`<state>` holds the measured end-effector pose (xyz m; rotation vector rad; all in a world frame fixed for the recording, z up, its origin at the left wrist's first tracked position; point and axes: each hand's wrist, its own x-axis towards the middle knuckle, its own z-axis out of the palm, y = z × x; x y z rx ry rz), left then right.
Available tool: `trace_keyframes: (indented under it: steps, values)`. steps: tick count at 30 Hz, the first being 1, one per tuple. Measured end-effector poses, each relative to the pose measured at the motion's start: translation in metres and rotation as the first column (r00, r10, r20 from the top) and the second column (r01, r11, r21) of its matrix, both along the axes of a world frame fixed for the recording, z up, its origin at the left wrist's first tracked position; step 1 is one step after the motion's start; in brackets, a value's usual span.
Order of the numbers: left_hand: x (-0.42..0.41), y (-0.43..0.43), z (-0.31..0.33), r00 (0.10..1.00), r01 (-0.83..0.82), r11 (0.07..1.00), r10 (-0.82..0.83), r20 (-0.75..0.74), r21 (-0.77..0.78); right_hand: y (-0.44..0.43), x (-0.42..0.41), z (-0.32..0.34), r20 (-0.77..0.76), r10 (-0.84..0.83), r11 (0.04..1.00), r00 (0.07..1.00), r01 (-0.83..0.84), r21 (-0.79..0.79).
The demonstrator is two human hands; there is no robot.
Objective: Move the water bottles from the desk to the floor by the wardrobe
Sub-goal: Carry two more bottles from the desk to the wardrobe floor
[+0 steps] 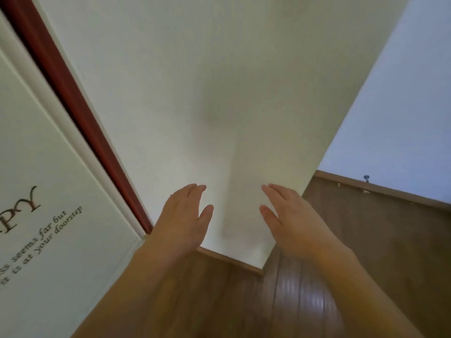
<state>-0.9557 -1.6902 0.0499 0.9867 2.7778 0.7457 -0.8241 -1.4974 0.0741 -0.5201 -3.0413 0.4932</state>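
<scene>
No water bottle and no desk are in view. My left hand [184, 213] and my right hand [288, 213] are held out in front of me, palms facing each other, fingers straight and together, nothing between them. Both hover in front of a white wall corner [219, 106], above the brown wooden floor [292, 301]. At the left stands a white panel [48, 191] with dark printed lettering, possibly the wardrobe's door.
A dark red strip [80, 113] runs between the lettered panel and the white wall. A brown skirting board [229, 261] lines the wall's foot. At the right the floor reaches a pale blue wall [402, 118] with a small blue object [366, 177] at its base.
</scene>
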Motion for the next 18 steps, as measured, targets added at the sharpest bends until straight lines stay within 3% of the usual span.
trace_keyframes:
  steps: [11, 18]
  values:
    - [0.171, 0.187, 0.012, 0.919, 0.393, 0.919, -0.394, 0.025, 0.038, 0.128, 0.229, -0.004, -0.053, -0.355, 0.935, 0.933, 0.355, -0.015]
    - [0.256, 0.296, 0.015, 0.804, 0.594, 0.804, -0.595, 0.013, 0.030, 0.188, 0.337, -0.001, -0.073, -0.577, 0.816, 0.813, 0.578, -0.016]
